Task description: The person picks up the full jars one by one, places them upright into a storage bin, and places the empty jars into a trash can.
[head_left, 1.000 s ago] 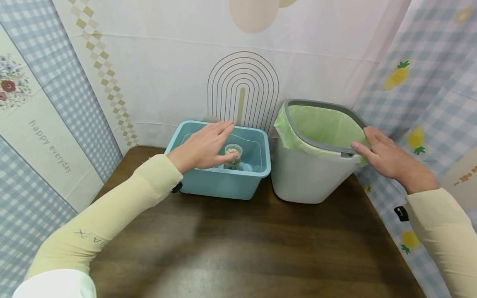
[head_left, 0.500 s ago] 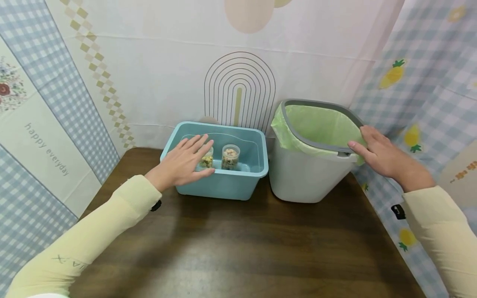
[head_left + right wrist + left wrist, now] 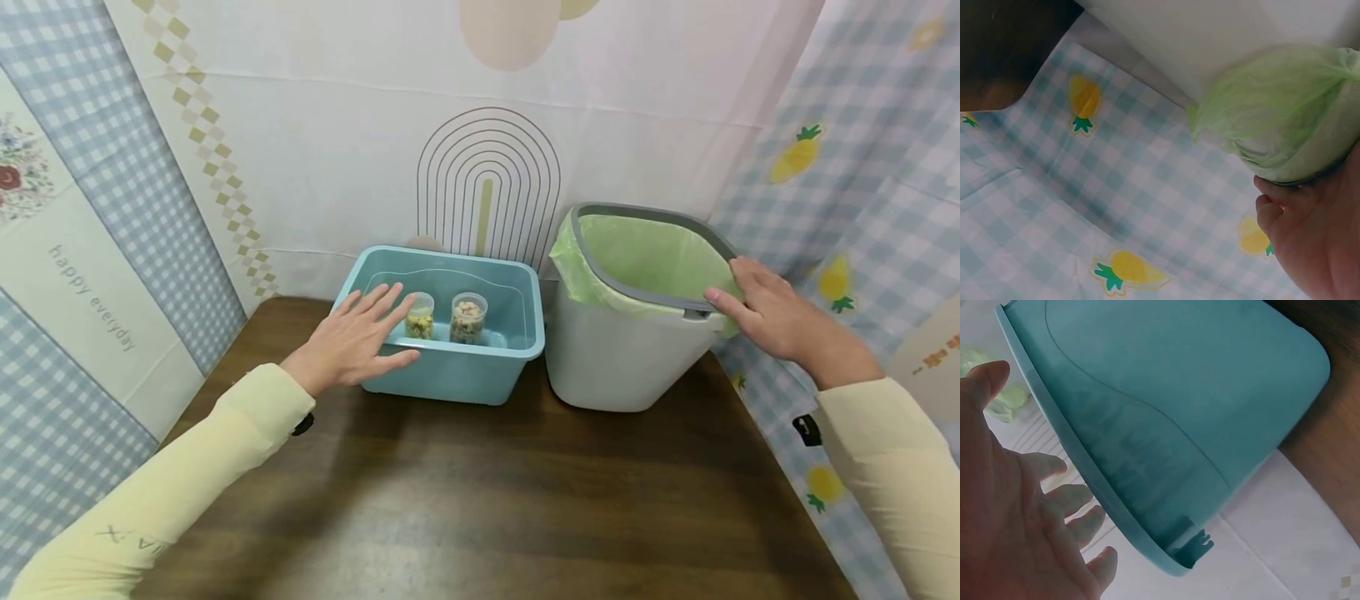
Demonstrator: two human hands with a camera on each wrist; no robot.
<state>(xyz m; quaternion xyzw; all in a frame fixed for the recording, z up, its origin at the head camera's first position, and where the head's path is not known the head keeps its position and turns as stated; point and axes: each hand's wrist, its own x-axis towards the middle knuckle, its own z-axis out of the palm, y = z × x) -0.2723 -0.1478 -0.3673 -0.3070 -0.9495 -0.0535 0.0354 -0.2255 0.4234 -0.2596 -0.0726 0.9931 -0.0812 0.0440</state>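
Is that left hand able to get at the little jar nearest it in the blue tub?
Probably yes. The left hand is open at the blue tub rim, the tub has no lid, and nothing lies between the fingers and the nearer jar.

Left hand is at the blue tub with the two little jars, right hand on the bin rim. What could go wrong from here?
1. The left hand is spread over the tub's near rim; pressing there might tip or slide it.
2. The two jars stand close together, so reaching for one could knock over the other.
3. The right hand rests on the bin rim over the green liner; pulling there might drag the liner loose.
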